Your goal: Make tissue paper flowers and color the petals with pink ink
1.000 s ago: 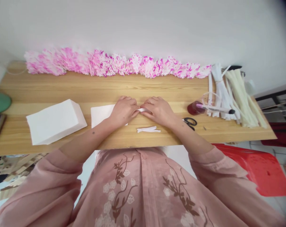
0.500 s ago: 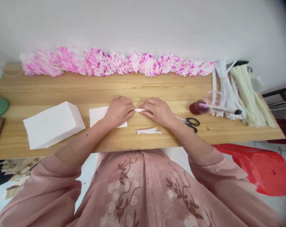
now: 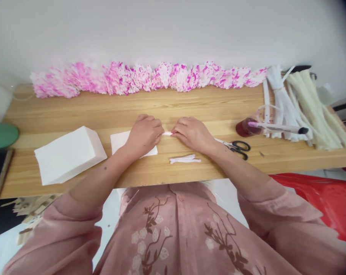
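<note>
Between my two hands runs a narrow white strip of folded paper (image 3: 167,133), pinched at both ends just above the table. My left hand (image 3: 145,133) is closed on its left end, fingers curled down. The right end sits in the closed fingers of my right hand (image 3: 191,133). Partly under my left hand and wrist lies a flat white paper sheet (image 3: 119,142). Nearer to me, a few short white ties (image 3: 185,159) rest on the wood. Black-handled scissors (image 3: 239,147) lie by my right wrist, their blades partly hidden by it.
A stack of white paper (image 3: 66,152) stands at left. Pink-and-white ruffled paper flowers (image 3: 150,78) line the wall. At right are a cup of dark red liquid (image 3: 245,128), a marker pen (image 3: 287,128) across it, and bundles of white strips (image 3: 278,103) and cream strips (image 3: 313,107).
The camera view has shifted slightly. My hands stay in nearly the same place, and the strip between them looks a little thinner and tighter.
</note>
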{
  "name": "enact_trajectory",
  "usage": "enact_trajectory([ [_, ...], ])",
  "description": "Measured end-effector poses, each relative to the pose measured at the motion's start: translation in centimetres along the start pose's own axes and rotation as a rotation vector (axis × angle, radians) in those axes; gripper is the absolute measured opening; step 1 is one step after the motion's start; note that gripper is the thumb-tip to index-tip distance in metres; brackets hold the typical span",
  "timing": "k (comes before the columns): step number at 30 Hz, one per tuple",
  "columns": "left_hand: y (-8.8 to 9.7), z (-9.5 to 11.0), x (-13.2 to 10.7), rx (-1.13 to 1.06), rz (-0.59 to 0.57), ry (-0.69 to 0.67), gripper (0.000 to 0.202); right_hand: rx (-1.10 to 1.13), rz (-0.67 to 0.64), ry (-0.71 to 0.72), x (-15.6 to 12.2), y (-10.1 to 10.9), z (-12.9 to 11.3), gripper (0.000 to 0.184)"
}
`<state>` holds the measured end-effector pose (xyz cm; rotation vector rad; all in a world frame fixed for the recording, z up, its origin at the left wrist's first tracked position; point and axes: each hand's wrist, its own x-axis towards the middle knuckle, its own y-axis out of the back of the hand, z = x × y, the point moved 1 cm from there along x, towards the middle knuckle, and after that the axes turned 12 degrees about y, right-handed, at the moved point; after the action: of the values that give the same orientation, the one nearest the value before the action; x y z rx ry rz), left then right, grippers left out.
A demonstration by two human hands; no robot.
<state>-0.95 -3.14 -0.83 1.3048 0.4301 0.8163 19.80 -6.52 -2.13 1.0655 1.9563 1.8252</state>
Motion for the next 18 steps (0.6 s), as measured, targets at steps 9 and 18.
enact_trajectory([
  [9,0.5,-0.7,0.0,-1.175,0.067,0.368,0.056,0.079,0.080,0.004,-0.4,0.2,0.1,0.031],
  [18,-1.4,0.8,0.5,-1.214,-0.052,0.381,0.058,0.071,0.079,0.002,-0.6,0.1,0.2,0.030],
])
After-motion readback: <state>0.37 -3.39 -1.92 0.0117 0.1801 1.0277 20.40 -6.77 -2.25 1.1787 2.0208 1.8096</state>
